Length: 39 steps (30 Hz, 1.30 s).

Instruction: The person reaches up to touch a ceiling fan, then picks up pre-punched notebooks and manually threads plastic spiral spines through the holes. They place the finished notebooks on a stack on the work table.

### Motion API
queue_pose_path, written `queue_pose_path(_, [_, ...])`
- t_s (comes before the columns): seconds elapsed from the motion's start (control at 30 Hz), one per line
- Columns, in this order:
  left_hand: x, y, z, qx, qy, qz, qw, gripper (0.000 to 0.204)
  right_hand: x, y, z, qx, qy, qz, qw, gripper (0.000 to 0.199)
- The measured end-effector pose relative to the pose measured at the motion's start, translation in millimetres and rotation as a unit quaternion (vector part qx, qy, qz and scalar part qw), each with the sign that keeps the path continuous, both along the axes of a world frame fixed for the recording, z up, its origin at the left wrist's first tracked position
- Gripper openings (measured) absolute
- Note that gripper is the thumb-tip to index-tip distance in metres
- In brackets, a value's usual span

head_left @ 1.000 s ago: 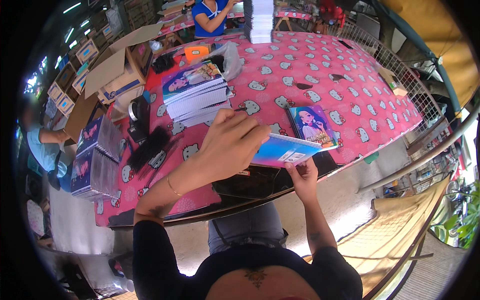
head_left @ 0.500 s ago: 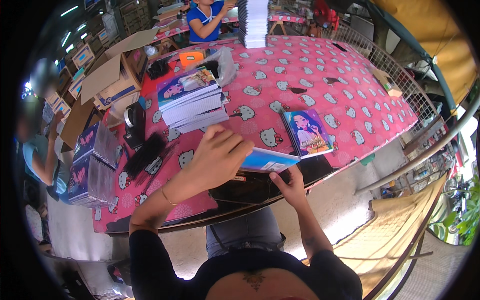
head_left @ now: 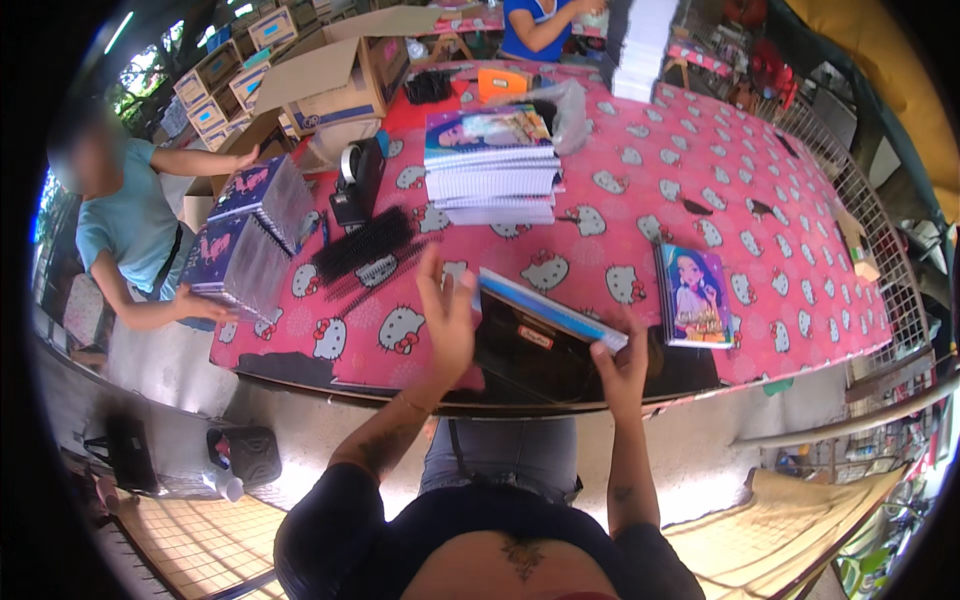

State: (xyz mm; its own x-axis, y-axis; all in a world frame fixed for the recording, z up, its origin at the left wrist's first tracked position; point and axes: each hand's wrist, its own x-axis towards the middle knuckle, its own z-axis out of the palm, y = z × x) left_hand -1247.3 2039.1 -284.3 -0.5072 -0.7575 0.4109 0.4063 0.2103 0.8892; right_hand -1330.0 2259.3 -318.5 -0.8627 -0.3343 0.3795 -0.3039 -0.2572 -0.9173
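Between my hands a thin notebook with a blue cover stands tilted, seen nearly edge-on. My right hand pinches its right end between thumb and fingers. Beside its left end, my left hand has its fingers spread; whether a fingertip touches the cover is hard to see. Below the notebook lies a dark, glossy flat piece with a small orange label at the table's front edge. To the right rests a spiral notebook with an illustrated cover. Black plastic binding coils lie left of my left hand.
A stack of notebooks stands mid-table, near a black tape dispenser. At left, a co-worker reaches around wrapped notebook stacks. Beyond are an open cardboard box, an orange object and a tall paper stack.
My view has swung left. The notebook has tipped from showing its back cover to nearly edge-on, and my left hand's fingers have spread. The co-worker's hands have come to the wrapped stacks.
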Motion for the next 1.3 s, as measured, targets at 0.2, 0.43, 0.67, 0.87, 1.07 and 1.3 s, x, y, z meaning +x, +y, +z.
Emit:
queue_pose_path(0.2, [-1, 9, -17, -0.057, -0.043, -0.137, 0.988, 0.049, 5, -3, 3, 0.043, 0.051, -0.056, 0.996, 0.063])
queue_pose_path(0.43, [8, -154, -52, -0.487, -0.351, 0.212, 0.771, 0.02, -16, 10, 8, 0.051, 0.016, -0.054, 0.997, 0.06])
queue_pose_path(0.67, [-8, -164, -40, -0.466, -0.288, 0.225, 0.806, 0.015, 15, -21, 91, 0.246, 0.412, -0.211, 0.852, 0.054])
queue_pose_path(0.87, [8, -67, 22, -0.403, -0.185, -0.008, 0.896, 0.022, 7, -94, 93, 0.313, 0.394, -0.082, 0.86, 0.017])
queue_pose_path(1.07, [22, -25, 21, -0.324, -0.093, -0.051, 0.94, 0.021, -4, -95, 76, 0.311, 0.377, -0.07, 0.869, 0.01])
queue_pose_path(1.3, [13, -32, 27, -0.361, -0.121, -0.035, 0.924, 0.02, 2, -95, 89, 0.32, 0.377, -0.06, 0.867, 0.009])
